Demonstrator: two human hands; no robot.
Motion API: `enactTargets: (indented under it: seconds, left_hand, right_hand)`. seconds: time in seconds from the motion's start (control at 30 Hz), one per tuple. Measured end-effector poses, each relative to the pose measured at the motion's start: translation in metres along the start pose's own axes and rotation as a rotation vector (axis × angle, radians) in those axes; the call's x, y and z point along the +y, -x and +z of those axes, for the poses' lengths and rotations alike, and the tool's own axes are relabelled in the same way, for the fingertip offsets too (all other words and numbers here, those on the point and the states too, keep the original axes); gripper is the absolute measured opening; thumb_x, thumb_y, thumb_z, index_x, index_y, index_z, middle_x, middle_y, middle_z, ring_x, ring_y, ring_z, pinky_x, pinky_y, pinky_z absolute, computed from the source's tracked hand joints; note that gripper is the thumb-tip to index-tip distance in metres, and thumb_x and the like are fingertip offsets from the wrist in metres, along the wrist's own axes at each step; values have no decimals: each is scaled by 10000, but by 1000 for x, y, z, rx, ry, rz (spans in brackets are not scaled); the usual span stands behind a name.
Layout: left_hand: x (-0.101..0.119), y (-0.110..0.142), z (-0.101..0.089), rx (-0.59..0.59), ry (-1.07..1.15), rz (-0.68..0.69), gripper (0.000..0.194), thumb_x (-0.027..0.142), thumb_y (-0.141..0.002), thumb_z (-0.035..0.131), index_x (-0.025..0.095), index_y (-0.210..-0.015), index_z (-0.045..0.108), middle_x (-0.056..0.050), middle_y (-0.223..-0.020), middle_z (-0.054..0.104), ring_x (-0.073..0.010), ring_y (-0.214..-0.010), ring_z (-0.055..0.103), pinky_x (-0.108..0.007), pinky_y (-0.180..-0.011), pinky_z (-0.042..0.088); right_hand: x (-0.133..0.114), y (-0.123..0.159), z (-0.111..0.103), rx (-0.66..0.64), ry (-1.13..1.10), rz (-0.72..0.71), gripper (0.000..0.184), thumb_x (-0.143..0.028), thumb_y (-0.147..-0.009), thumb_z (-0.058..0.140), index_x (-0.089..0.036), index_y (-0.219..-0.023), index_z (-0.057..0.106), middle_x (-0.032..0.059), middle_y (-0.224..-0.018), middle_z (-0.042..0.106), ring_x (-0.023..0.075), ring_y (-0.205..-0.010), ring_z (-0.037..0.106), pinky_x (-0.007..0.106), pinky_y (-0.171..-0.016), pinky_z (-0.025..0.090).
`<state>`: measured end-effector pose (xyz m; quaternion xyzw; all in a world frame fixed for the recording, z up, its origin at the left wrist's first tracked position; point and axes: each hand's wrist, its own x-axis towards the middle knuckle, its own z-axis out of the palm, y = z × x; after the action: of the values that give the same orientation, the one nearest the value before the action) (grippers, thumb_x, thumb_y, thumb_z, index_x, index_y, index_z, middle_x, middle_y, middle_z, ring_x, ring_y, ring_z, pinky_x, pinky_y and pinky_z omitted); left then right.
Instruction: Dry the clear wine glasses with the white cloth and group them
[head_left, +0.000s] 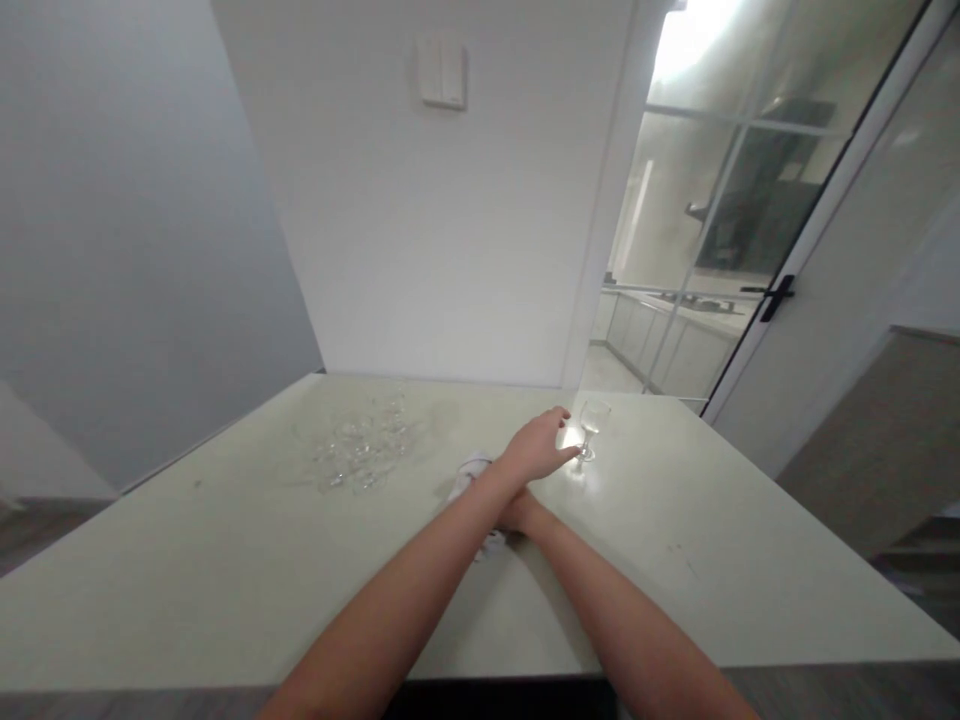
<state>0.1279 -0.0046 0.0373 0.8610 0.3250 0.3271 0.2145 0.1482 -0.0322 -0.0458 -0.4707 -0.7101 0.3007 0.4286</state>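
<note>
My left hand (541, 445) reaches across to the right, over my right forearm, with thumb and fingers apart. Just beyond its fingertips a small clear stemmed glass (596, 416) stands upright on the table. The thumb tip overlaps the glass's foot in view; whether they touch I cannot tell. My right hand (516, 508) lies beneath the left forearm, its fingers mostly hidden. Around it, parts of a crumpled whitish cloth (474, 464) show on both sides of the left arm; its grip on the cloth is not visible.
Several clear glasses stand in a cluster (364, 445) on the left half of the pale table (225, 590). A white wall with a switch (442, 75) rises behind the table. To the right, a glazed door (777, 298) with a black handle borders a kitchen.
</note>
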Motion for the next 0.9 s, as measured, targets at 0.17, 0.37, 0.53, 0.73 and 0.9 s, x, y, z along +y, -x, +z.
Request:
enactTargets:
  seconds: [0.17, 0.37, 0.53, 0.73, 0.9]
  left_hand:
    - [-20, 67, -92, 630, -263, -17, 367, 323, -809, 546, 168, -1137, 491, -106, -1144, 564, -234, -1119, 499, -384, -1003, 335]
    - [-62, 110, -123, 855, -643, -317, 412, 326, -755, 586, 170, -1127, 503, -144, -1333, 433, -317, -1318, 280, -502, -1076, 126]
    - [-72, 116, -123, 755, -702, -450, 407, 322, -734, 575, 147, -1095, 505, -183, -1340, 404, -354, -1319, 237, -563, -1048, 98]
    - [-76, 120, -126, 749, -747, -504, 481, 304, -743, 570, 104, -1163, 448, -196, -1243, 445, -346, -1233, 322, -536, -1021, 202]
    - [-79, 120, -129, 702, -707, -453, 413, 236, -760, 558, 133, -1149, 464, -167, -1184, 457, -339, -1174, 368, -491, -969, 308]
  right_hand:
    - [6, 1, -1, -18, 62, -9, 289, -330, -849, 447, -151, -891, 670, 8, -813, 684, 133, -741, 590, 223, -720, 472]
    - [9, 3, -3, -50, 40, 41, 337, -454, -866, 435, -189, -907, 639, 1, -803, 640, 148, -760, 575, 235, -691, 433]
    - [7, 4, -6, -60, 5, 77, 401, -524, -854, 419, -182, -868, 627, -4, -760, 620, 134, -722, 555, 228, -680, 426]
    - [4, 6, -9, -27, -157, 241, 582, -655, -828, 347, -138, -787, 610, 20, -667, 594, 140, -662, 551, 236, -631, 422]
    - [3, 7, -9, 7, -197, 317, 650, -709, -794, 349, -120, -793, 623, 38, -666, 607, 150, -673, 560, 243, -635, 428]
